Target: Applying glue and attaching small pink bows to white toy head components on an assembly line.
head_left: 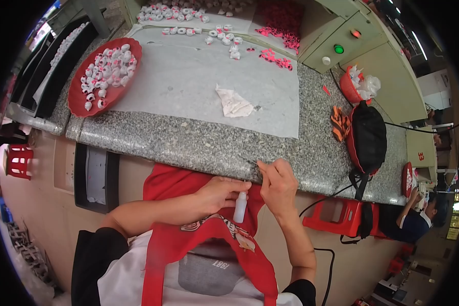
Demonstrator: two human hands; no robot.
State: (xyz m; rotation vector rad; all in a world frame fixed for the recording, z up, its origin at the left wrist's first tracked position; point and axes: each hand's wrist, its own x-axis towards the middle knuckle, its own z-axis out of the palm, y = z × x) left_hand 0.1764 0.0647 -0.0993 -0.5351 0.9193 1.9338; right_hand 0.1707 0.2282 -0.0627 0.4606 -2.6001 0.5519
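Observation:
Just in front of the counter edge, my left hand (225,194) is closed on a small white squeeze bottle (240,208), its fingers at the narrow neck end. My right hand (279,184) is raised beside it, close to the rim of the granite counter (188,137). Its thumb and forefinger are pinched together on a thin, pin-like piece, too fine to make out well. A crumpled whitish cloth (233,103) lies on the pale sheet (173,84) beyond my hands.
A red bowl (75,102) of small white-and-pink pieces stands left. More white rings (173,13) and pink pieces (276,60) lie at the back. To the right are a black bag (368,137), an orange-black cloth (339,124) and a red basket (348,86). A person (415,219) sits far right.

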